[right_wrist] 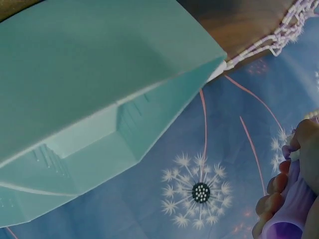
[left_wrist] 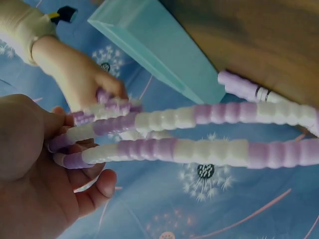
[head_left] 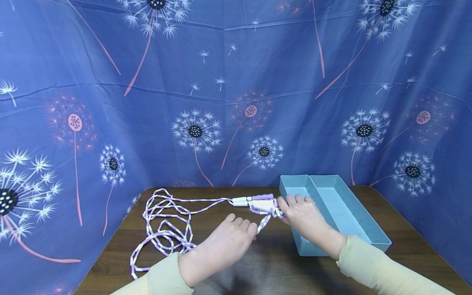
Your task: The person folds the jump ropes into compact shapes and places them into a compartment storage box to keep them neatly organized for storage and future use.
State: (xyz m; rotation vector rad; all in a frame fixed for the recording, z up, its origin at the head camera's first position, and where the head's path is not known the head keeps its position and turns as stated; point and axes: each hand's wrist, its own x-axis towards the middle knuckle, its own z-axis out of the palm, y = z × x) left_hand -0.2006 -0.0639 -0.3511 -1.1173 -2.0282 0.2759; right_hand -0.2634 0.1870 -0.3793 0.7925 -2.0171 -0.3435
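Observation:
My left hand [head_left: 230, 239] pinches a doubled stretch of a purple-and-white beaded jump rope [left_wrist: 224, 113], whose two strands run out from between thumb and fingers in the left wrist view. My right hand [head_left: 304, 215] grips the bundled part of this rope, a little farther back and to the right. In the right wrist view its fingers [right_wrist: 273, 204] curl round a purple handle [right_wrist: 294, 209] with a hollow end. A white handle [head_left: 262, 205] lies just left of the right hand. Behind it are handles [head_left: 241, 201] of a beaded rope loosely coiled on the left.
A light blue two-compartment bin [head_left: 343, 211] stands on the right of the brown wooden table [head_left: 273, 270], beside and partly behind my right forearm. A blue dandelion-print cloth [head_left: 225, 155] hangs behind and along the sides.

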